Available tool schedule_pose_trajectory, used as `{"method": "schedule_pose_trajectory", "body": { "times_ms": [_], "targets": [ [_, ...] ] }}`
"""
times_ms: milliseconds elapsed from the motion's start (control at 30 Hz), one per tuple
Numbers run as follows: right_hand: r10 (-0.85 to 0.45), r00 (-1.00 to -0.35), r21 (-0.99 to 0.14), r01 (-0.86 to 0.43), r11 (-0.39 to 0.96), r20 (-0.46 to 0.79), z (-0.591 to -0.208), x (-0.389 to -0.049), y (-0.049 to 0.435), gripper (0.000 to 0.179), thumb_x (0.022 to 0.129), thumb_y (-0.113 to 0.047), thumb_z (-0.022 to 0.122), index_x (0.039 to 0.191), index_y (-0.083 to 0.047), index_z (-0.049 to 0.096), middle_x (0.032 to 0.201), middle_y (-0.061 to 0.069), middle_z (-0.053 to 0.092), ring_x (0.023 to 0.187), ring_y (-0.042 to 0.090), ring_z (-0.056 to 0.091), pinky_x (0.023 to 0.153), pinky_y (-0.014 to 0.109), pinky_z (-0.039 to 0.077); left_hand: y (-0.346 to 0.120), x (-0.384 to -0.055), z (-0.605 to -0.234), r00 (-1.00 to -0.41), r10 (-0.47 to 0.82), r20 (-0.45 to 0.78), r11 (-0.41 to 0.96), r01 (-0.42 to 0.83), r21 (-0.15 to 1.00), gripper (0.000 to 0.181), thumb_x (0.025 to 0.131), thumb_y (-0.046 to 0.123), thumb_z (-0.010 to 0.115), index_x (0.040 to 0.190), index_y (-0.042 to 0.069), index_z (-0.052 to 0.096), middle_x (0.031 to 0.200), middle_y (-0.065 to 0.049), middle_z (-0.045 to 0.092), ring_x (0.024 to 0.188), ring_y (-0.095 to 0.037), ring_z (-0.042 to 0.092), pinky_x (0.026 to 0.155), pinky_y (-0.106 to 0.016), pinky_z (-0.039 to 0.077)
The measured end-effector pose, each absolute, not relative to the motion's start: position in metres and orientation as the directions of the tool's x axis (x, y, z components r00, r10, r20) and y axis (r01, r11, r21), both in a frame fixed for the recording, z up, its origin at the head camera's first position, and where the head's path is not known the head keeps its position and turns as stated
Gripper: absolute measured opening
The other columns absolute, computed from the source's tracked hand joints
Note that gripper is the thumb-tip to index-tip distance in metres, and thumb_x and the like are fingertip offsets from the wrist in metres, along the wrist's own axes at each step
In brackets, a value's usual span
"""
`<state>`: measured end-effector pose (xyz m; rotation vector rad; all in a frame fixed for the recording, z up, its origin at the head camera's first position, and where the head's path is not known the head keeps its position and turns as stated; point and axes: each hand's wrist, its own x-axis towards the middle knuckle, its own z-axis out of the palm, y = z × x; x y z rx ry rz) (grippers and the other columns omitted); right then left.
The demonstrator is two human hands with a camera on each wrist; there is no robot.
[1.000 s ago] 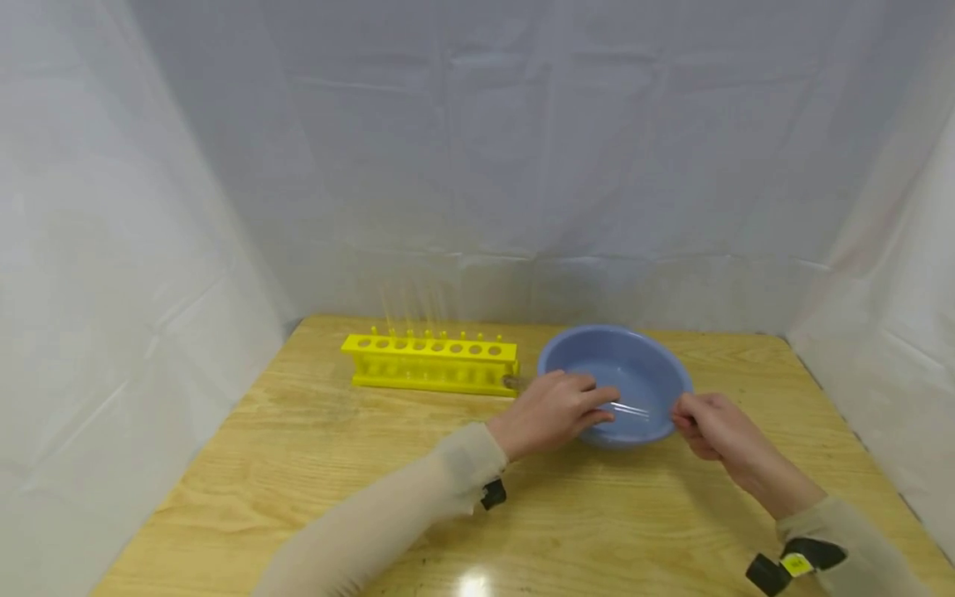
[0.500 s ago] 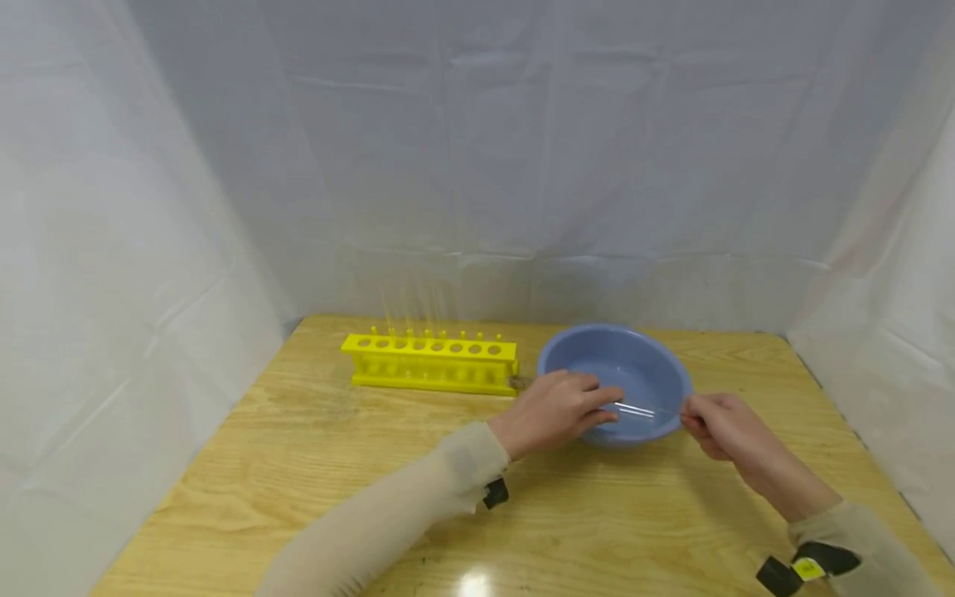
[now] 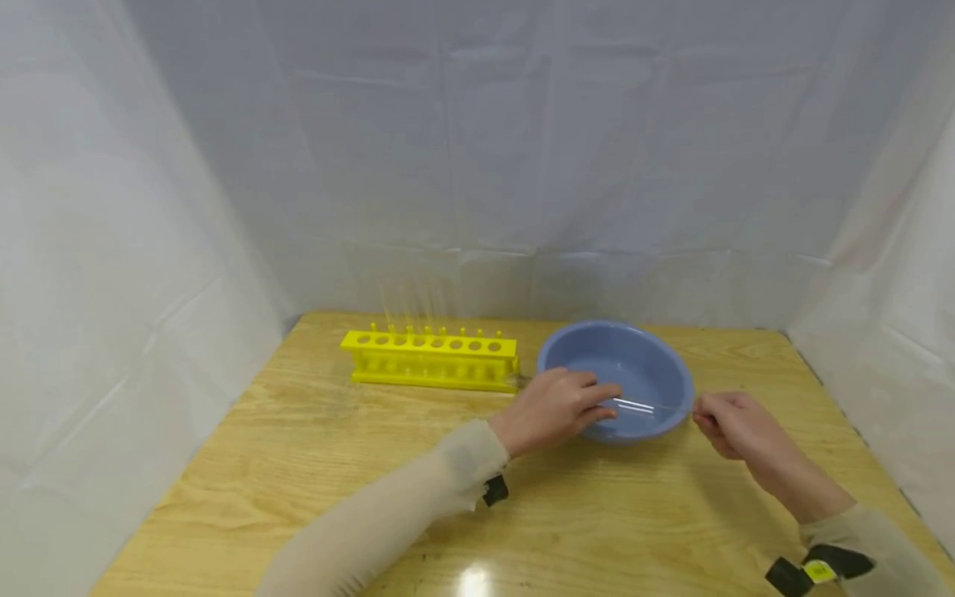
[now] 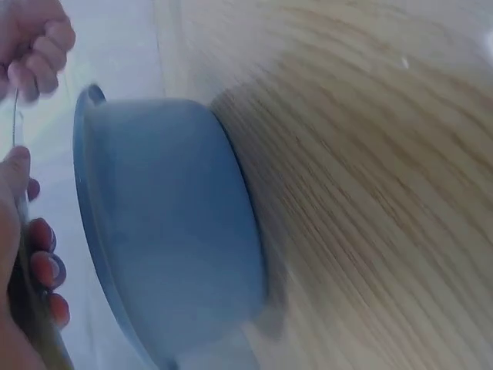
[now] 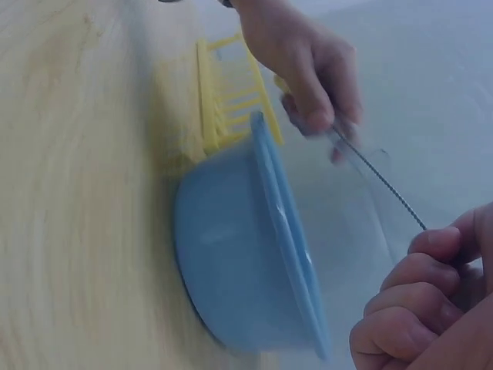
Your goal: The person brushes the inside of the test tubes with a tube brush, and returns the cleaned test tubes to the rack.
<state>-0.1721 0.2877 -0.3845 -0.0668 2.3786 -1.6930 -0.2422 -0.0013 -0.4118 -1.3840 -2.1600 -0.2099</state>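
Observation:
Over the blue basin (image 3: 664,373), my left hand (image 3: 552,410) grips a clear glass test tube (image 3: 634,406) lying nearly level. A test tube brush runs into the tube's mouth; its twisted wire handle (image 5: 385,185) shows in the right wrist view. Dark bristles (image 4: 25,297) show inside the tube behind my left fingers in the left wrist view. My right hand (image 3: 746,435), just right of the basin's rim, pinches the wire's end between thumb and curled fingers.
A yellow test tube rack (image 3: 429,373) stands left of the basin, with several clear tubes (image 3: 410,307) upright on its back pegs. Both stand on a wooden table (image 3: 298,464). White sheeting (image 3: 485,166) hangs behind and at both sides.
My right hand has moved right, away from the left hand, drawing more of the brush's wire out of the tube. The bristles have shifted right inside it. My left hand stays almost still.

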Motion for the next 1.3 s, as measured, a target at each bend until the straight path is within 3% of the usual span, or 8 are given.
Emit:
{"method": "schedule_pose_trajectory", "body": {
  "times_ms": [167,400,567,667,767,900,1100,1300],
  "targets": [
    [-0.165,-0.981,-0.938,0.038,0.346,-0.101,-0.384,-0.167,0.312,0.041,0.106,-0.018,0.031,0.067,-0.008,0.033,0.056,-0.003,0.023,0.048,0.019,0.014,0.046,0.036,0.025,-0.025,-0.248,-0.415,-0.408,0.740,0.534,0.528,0.845,-0.085,0.029,0.096,0.036,0.067,0.121,0.021,0.070,0.083,0.004,0.062,0.064,-0.010,0.054,0.059,-0.024,0.044],
    [-0.122,-0.989,-0.881,0.012,0.474,-0.080,-0.386,-0.166,0.323,0.045,0.107,-0.026,0.032,0.067,-0.008,0.040,0.054,-0.005,0.027,0.048,0.019,0.020,0.050,0.036,0.031,-0.033,-0.250,-0.417,-0.370,0.770,0.520,0.473,0.878,-0.075,0.033,0.100,0.035,0.062,0.126,0.017,0.068,0.084,0.003,0.062,0.065,-0.009,0.052,0.060,-0.022,0.044],
    [-0.111,-0.993,-0.887,-0.020,0.461,-0.035,-0.385,-0.162,0.337,0.043,0.109,-0.024,0.028,0.071,-0.005,0.028,0.057,0.000,0.019,0.050,0.027,0.016,0.050,0.036,0.027,-0.038,-0.250,-0.419,-0.430,0.748,0.505,0.505,0.863,-0.014,0.035,0.100,0.034,0.062,0.129,0.016,0.067,0.089,0.003,0.065,0.069,-0.008,0.057,0.064,-0.022,0.048],
    [-0.123,-0.992,-0.894,-0.051,0.446,-0.005,-0.384,-0.160,0.345,0.045,0.111,-0.027,0.028,0.072,-0.003,0.028,0.059,0.004,0.017,0.051,0.030,0.016,0.050,0.036,0.027,-0.043,-0.253,-0.421,-0.455,0.733,0.506,0.527,0.850,0.000,0.034,0.100,0.033,0.062,0.129,0.017,0.067,0.091,0.002,0.067,0.071,-0.007,0.060,0.064,-0.023,0.050],
    [-0.147,-0.988,-0.885,-0.117,0.451,0.055,-0.387,-0.157,0.351,0.047,0.111,-0.032,0.033,0.080,0.002,0.046,0.060,0.006,0.025,0.052,0.030,0.024,0.054,0.036,0.031,-0.046,-0.254,-0.423,-0.453,0.732,0.509,0.531,0.847,-0.010,0.034,0.100,0.035,0.062,0.129,0.017,0.068,0.092,0.002,0.069,0.071,-0.007,0.061,0.064,-0.023,0.051],
    [-0.141,-0.980,-0.859,-0.192,0.474,0.141,-0.395,-0.154,0.358,0.039,0.109,-0.029,0.040,0.104,0.003,0.062,0.065,0.006,0.040,0.059,0.026,0.037,0.058,0.032,0.033,-0.046,-0.254,-0.423,-0.435,0.738,0.516,0.522,0.853,-0.027,0.034,0.100,0.034,0.062,0.128,0.016,0.068,0.090,0.002,0.068,0.069,-0.006,0.061,0.063,-0.021,0.050],
    [-0.145,-0.956,-0.857,-0.294,0.423,0.257,-0.398,-0.156,0.355,0.026,0.107,-0.016,0.046,0.106,-0.002,0.068,0.079,-0.007,0.063,0.068,0.014,0.048,0.058,0.027,0.039,-0.046,-0.252,-0.419,-0.460,0.726,0.511,0.533,0.846,0.005,0.036,0.100,0.033,0.062,0.131,0.016,0.067,0.094,0.002,0.068,0.071,-0.007,0.061,0.062,-0.021,0.050],
    [-0.162,-0.926,-0.807,-0.378,0.454,0.342,-0.393,-0.158,0.348,0.025,0.106,-0.011,0.047,0.103,0.002,0.068,0.079,-0.008,0.064,0.065,0.013,0.049,0.057,0.027,0.041,-0.046,-0.250,-0.418,-0.456,0.741,0.493,0.530,0.848,-0.012,0.036,0.099,0.033,0.063,0.130,0.016,0.067,0.094,0.001,0.068,0.069,-0.007,0.060,0.058,-0.019,0.047]
  ]
}}
